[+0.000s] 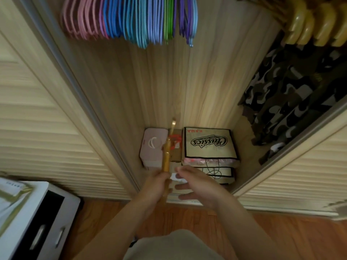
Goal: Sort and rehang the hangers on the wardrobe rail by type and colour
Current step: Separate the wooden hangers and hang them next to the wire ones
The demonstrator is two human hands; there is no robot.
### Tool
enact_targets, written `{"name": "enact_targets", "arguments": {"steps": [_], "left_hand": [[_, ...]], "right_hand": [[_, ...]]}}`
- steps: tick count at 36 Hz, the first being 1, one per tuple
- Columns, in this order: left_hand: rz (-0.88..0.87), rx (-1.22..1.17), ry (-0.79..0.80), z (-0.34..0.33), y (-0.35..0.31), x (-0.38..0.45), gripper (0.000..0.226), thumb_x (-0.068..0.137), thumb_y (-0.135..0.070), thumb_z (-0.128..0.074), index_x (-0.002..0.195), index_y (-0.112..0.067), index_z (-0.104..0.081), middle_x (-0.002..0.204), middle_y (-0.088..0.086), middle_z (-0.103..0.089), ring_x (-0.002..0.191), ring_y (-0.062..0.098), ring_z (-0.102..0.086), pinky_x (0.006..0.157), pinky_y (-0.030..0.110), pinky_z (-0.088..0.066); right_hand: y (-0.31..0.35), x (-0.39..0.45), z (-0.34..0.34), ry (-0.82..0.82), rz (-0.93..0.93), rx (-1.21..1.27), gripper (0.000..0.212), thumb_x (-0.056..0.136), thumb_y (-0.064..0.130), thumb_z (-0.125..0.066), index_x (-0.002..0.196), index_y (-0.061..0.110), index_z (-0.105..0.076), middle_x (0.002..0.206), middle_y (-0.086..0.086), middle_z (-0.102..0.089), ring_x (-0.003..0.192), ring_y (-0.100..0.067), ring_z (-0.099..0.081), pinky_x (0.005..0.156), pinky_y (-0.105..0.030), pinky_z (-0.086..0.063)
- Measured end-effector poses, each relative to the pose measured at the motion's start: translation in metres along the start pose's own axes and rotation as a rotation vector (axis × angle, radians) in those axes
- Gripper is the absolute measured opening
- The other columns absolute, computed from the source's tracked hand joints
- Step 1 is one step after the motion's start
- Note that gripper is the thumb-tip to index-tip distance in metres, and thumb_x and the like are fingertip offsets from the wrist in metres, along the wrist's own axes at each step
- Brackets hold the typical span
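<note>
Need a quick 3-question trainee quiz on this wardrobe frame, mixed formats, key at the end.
1. True or false: the left hand holds a wooden hanger.
2. Which group hangs farthest left among the thin coloured hangers on the rail? A) pink hangers B) green hangers C) blue hangers
3. Fill in: the right hand is ____ and holds nothing.

Key: 1 true; 2 A; 3 open. The other wooden hangers hang at upper right, above the camouflage garment.
</note>
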State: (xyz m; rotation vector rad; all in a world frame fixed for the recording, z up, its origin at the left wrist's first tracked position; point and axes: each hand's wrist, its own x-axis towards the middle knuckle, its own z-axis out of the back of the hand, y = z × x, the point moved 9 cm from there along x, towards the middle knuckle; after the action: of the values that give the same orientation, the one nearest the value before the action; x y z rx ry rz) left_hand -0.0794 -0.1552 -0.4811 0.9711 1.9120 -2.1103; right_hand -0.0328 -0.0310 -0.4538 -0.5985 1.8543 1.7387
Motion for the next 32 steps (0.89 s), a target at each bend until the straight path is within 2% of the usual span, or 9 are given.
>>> {"name": "enact_targets", "arguments": {"steps": [8,12,16,18,20,23,26,29,32], "left_hand": [[-0.148,0.212,0.237,-0.057,0.006,-0.009,0.063,0.087,-0.052,-0.052,0.140,-0.019,-0.041,0.135,0.001,-0.054,0.126,0.007,-0.055,0.083,0.009,-0.049],[-0.170,0.262,0.412,-0.062,-0.003,-0.019,0.063,0.083,-0.055,-0.064,0.139,-0.044,-0.038,0.146,-0.003,-0.048,0.129,0.003,-0.054,0.097,0.021,-0.051],[-0.100,0.375,0.518,-0.050,-0.013,-0.031,0.044,0.097,-0.051,-0.061,0.134,-0.068,-0.047,0.160,-0.031,-0.007,0.149,0.001,-0.017,0.123,0.036,-0.027],[-0.133,0.398,0.373,-0.029,-0.031,-0.025,0.035,0.099,-0.048,-0.059,0.132,-0.061,-0.055,0.155,-0.028,-0.026,0.144,0.001,-0.030,0.115,0.029,-0.037],[-0.216,0.415,0.156,-0.002,-0.061,-0.018,0.031,0.106,-0.027,-0.053,0.130,-0.045,-0.060,0.133,-0.022,-0.050,0.110,-0.019,-0.049,0.087,0.006,-0.040],[-0.445,0.421,-0.154,0.038,-0.135,-0.021,0.036,0.104,-0.013,-0.050,0.112,-0.042,-0.070,0.114,-0.021,-0.067,0.085,-0.016,-0.060,0.069,0.006,-0.039],[-0.701,0.381,-0.338,0.065,-0.221,-0.044,0.036,0.101,-0.002,-0.051,0.103,-0.029,-0.074,0.070,-0.021,-0.064,0.051,-0.007,-0.052,0.050,0.006,-0.034],[-1.036,0.466,-0.505,0.081,-0.314,-0.087,0.028,0.097,-0.004,-0.056,0.101,-0.026,-0.072,0.093,-0.003,-0.071,0.068,-0.007,-0.057,0.065,0.007,-0.040],[-1.301,0.742,-0.680,0.087,-0.380,-0.125,0.025,0.088,-0.014,-0.051,0.099,-0.016,-0.073,0.102,0.004,-0.070,0.092,0.016,-0.064,0.087,0.030,-0.049]], "right_hand": [[0.003,0.007,-0.005,-0.152,0.035,0.060,0.016,0.098,0.021,-0.058,0.105,0.020,-0.072,0.103,-0.009,-0.075,0.101,-0.021,-0.070,0.101,-0.045,-0.052],[0.008,-0.001,0.009,-0.249,0.084,0.096,0.019,0.092,-0.004,-0.054,0.097,0.004,-0.070,0.083,-0.013,-0.074,0.073,-0.016,-0.072,0.073,-0.032,-0.058],[0.010,-0.004,0.044,-0.373,0.076,0.142,0.010,0.094,0.011,-0.066,0.102,0.011,-0.073,0.098,-0.011,-0.075,0.087,-0.026,-0.072,0.083,-0.047,-0.060],[0.019,-0.010,0.066,-0.452,0.088,0.093,0.008,0.092,0.018,-0.071,0.100,0.015,-0.071,0.104,-0.008,-0.073,0.094,-0.024,-0.070,0.083,-0.043,-0.061],[0.034,-0.019,0.084,-0.529,0.113,0.058,0.017,0.093,0.017,-0.071,0.108,0.013,-0.067,0.103,-0.005,-0.070,0.089,-0.020,-0.071,0.082,-0.038,-0.060],[0.071,-0.033,0.103,-0.602,0.213,0.079,0.024,0.097,0.012,-0.064,0.121,0.012,-0.061,0.104,-0.002,-0.068,0.073,-0.014,-0.073,0.089,-0.041,-0.060],[0.125,-0.052,0.116,-0.676,0.357,0.065,0.035,0.096,0.017,-0.066,0.130,0.013,-0.061,0.101,-0.003,-0.071,0.089,-0.025,-0.072,0.088,-0.048,-0.060],[0.186,-0.079,0.120,-0.695,0.517,0.099,0.038,0.096,0.017,-0.067,0.133,0.016,-0.059,0.106,-0.005,-0.069,0.095,-0.024,-0.070,0.089,-0.046,-0.060],[0.235,-0.103,0.119,-0.686,0.630,0.107,0.039,0.096,0.016,-0.066,0.134,0.015,-0.058,0.112,-0.007,-0.068,0.101,-0.020,-0.068,0.094,-0.044,-0.058]]}}
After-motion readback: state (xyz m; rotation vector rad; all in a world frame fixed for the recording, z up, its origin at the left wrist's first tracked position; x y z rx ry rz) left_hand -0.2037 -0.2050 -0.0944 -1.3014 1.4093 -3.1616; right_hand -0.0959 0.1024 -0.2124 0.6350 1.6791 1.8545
